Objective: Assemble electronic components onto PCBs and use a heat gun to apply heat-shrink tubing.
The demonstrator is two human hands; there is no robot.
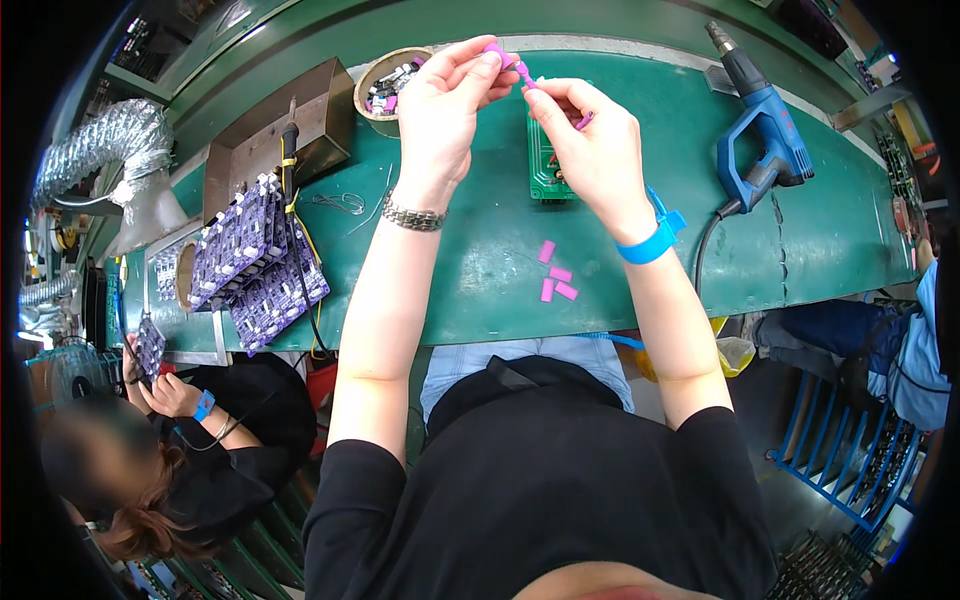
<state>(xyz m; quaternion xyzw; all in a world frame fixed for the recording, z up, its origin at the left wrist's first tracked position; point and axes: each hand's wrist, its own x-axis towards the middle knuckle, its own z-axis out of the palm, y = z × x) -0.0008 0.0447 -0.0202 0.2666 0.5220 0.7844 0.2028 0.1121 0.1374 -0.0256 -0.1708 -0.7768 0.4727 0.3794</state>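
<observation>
At the far side of the bench, my left hand pinches a short pink sleeve between thumb and fingertips. Close beside it, my right hand is closed on a thin pink piece whose upper end meets the left fingertips. A second bit of pink shows at the right fingers; I cannot tell whether it is the same piece. Partly hidden beneath my right hand lies a green circuit board. Several loose pink sleeves are scattered on the green bench nearer to me.
A blue heat gun rests at the right, its cable running forward. To the left are a round tub of small parts, a brown metal box, a soldering iron and purple circuit boards. A co-worker sits at lower left.
</observation>
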